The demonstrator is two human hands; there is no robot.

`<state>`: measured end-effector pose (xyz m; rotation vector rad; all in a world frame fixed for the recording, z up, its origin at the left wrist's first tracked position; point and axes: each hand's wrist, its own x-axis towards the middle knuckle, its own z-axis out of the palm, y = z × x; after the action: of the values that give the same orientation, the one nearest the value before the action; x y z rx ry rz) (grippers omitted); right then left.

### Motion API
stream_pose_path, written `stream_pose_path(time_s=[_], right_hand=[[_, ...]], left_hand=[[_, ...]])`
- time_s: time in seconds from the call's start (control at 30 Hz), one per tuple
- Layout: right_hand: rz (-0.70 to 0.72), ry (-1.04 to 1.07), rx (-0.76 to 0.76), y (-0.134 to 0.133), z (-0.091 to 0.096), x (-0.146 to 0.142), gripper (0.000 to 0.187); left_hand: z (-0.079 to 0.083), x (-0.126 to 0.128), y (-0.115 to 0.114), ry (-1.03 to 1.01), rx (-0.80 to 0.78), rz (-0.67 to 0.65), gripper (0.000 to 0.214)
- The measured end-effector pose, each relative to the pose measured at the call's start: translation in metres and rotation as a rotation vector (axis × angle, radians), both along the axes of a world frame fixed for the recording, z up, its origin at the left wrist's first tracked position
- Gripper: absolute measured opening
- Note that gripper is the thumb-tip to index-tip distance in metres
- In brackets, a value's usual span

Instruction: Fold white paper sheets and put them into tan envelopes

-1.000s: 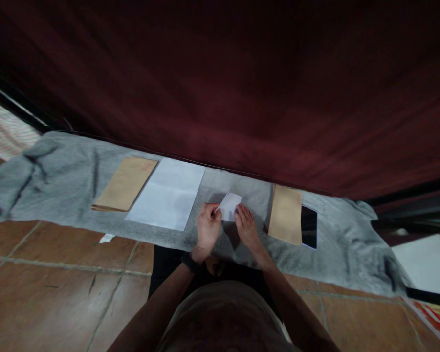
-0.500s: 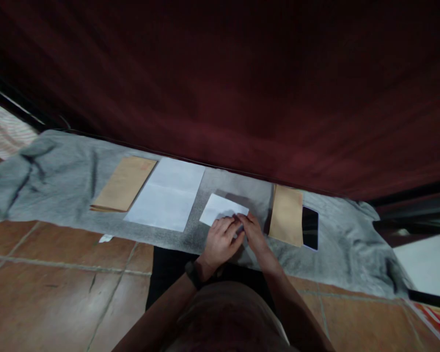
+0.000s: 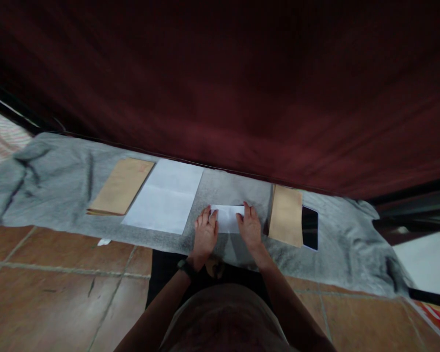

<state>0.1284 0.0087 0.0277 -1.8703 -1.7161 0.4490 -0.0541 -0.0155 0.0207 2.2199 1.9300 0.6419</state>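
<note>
A small folded sheet of white paper (image 3: 227,220) lies in front of me on the grey cloth, held at both ends. My left hand (image 3: 205,234) grips its left end, thumb on the near face and fingers at the far edge. At the right end, my right hand (image 3: 250,230) pinches it the same way, fingertips at the far corner. Left of my hands is a flat stack of white paper (image 3: 165,195). Beyond that stack lies a pile of brown envelopes (image 3: 121,188). Another brown envelope pile (image 3: 286,215) sits right of my right hand.
A dark-screened phone (image 3: 310,228) rests against the right envelope pile. The grey cloth (image 3: 58,181) covers the long narrow surface, with folds at both ends. A dark red curtain-like panel (image 3: 220,98) rises along the far edge. A white scrap (image 3: 103,241) lies on the tiled floor (image 3: 58,293).
My hands were close together at the paper's right side; now they are apart, one at each end. The paper has turned square to me and looks narrower.
</note>
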Motion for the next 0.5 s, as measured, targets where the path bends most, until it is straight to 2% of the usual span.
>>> stream_pose_path(time_s=[0.1,0.23,0.3,0.5], right_hand=[[0.089,-0.168,0.098,-0.008,-0.001,-0.007,0.049],[0.285,-0.105,0.109,-0.024,-0.008,-0.024,0.049],[0.349,-0.149,0.103,-0.034,-0.011,-0.029,0.051],[0.327,-0.373,0.091,-0.054,-0.018,-0.023,0.056]], left_hand=[[0.000,0.006,-0.004,0.073,0.024,-0.092,0.048],[-0.006,0.017,-0.004,0.110,0.021,-0.255,0.060],[-0.011,0.022,-0.006,0.145,0.008,-0.278,0.061],[-0.014,0.024,-0.009,0.230,-0.016,-0.251,0.063]])
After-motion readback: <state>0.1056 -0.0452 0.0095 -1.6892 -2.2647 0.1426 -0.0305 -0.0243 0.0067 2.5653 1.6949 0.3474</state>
